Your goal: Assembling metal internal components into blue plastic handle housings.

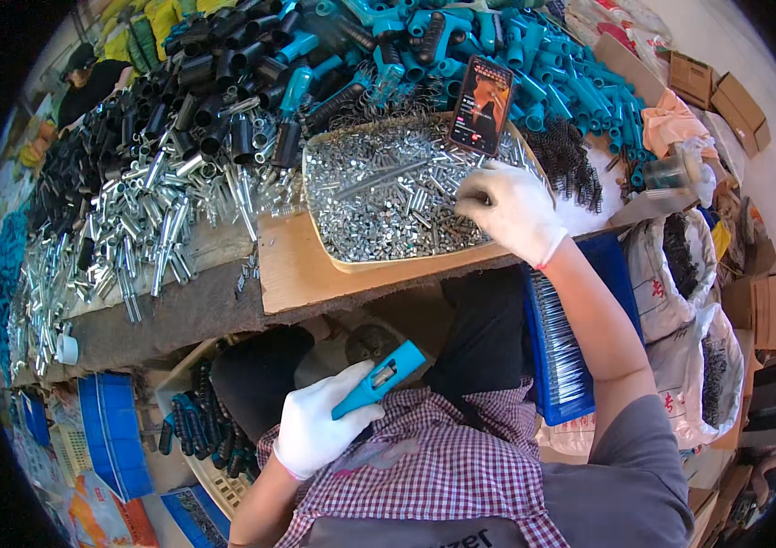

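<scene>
My left hand [322,422], in a white glove, is closed around a teal plastic handle piece [377,379] above my lap. A slot in its side shows a bit of metal inside. My right hand [514,210], also gloved in white, hovers at the right side of a shallow tray [351,266] heaped with small silver metal parts [379,219]. Its thumb and fingers are curled into a pinch near those parts; anything between the fingertips is too small to make out. Right behind that hand, a phone [482,105] with a lit screen leans over the tray's far edge.
Teal plastic pieces [534,64] and black tubes [214,82] pile up behind the tray, with silver tubes [146,219] and black springs [566,160] beside it. A blue bin [593,274] of metal rods stands below my right forearm. Far left sits another person [91,87].
</scene>
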Demonstrator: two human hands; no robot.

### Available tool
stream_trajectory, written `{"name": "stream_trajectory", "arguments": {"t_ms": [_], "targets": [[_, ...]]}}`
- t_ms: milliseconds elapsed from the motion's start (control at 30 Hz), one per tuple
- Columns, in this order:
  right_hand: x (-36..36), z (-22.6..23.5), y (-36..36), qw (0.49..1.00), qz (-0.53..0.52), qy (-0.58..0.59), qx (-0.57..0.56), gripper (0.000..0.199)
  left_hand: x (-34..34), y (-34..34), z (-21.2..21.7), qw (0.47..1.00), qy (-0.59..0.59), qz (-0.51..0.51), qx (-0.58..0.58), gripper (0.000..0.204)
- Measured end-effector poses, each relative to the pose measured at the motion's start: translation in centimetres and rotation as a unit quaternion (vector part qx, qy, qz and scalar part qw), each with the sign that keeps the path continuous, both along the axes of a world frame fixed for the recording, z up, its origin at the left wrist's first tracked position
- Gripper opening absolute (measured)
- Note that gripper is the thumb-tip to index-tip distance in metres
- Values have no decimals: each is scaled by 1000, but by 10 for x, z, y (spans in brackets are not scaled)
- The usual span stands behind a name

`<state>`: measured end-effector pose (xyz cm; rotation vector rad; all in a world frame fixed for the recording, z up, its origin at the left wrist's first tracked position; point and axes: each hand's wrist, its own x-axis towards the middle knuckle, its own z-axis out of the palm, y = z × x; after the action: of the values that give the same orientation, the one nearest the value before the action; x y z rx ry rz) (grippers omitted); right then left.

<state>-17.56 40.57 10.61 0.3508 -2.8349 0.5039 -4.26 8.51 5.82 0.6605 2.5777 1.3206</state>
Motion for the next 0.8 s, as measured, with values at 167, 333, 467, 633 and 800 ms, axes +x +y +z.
{"name": "stream_trajectory", "arguments": {"t_ms": [167,333,467,633,800], "targets": [[-7,-5,-9,998,12,10,55,11,1,2,4,1000,-14,15,-4,56],[2,-4,-17,993,44,109,-14,7,2,-6,7,999,-28,26,-16,56],[49,19,-56,944,261,-111,-170,9,4,-16,3,999,-32,25,-23,54],[73,-14,-99,888,441,-41,-126,14,2,-19,10,998,-28,9,-58,51],[76,-26,-112,869,467,-48,-156,14,5,-24,1,999,8,-6,-38,44]]}}
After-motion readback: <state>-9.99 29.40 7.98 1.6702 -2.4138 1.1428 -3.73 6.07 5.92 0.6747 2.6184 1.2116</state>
